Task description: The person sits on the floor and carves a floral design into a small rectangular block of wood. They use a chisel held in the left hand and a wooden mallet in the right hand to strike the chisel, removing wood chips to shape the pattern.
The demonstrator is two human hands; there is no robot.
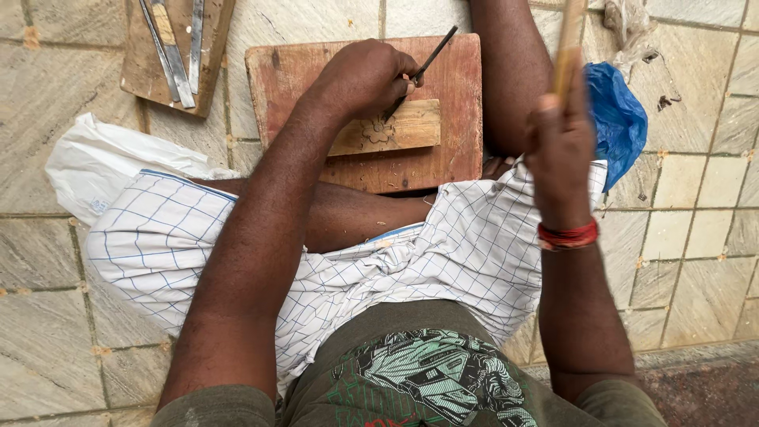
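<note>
Nearest the lens, an olive-green T-shirt with a printed graphic [431, 375] fills the bottom centre, and above it a white cloth with thin blue checks [466, 245] wraps the crossed legs. At the right of the frame the right hand [560, 146], a red thread band [568, 236] at its wrist, is raised and clenched around a pale wooden stick [569, 43] that runs up out of the top edge. Farther off, at upper centre, the left hand [360, 79] is clenched around a thin dark metal chisel [431, 57] whose shaft slants from upper right down to lower left, its tip meeting a small pale wooden block with a carved flower pattern [403, 126]. That block lies with its long axis nearly across the frame, on a reddish-brown rectangular wooden board [455, 162] strewn with chips; the left hand rests on it, the right is well apart. A crumpled blue plastic bag [617, 119] sits at the right, a white plastic bag [103, 162] at the left. At upper left, a smaller wooden board [146, 79] carries several flat metal tools [178, 47] on the pale tiled floor [47, 119].
</note>
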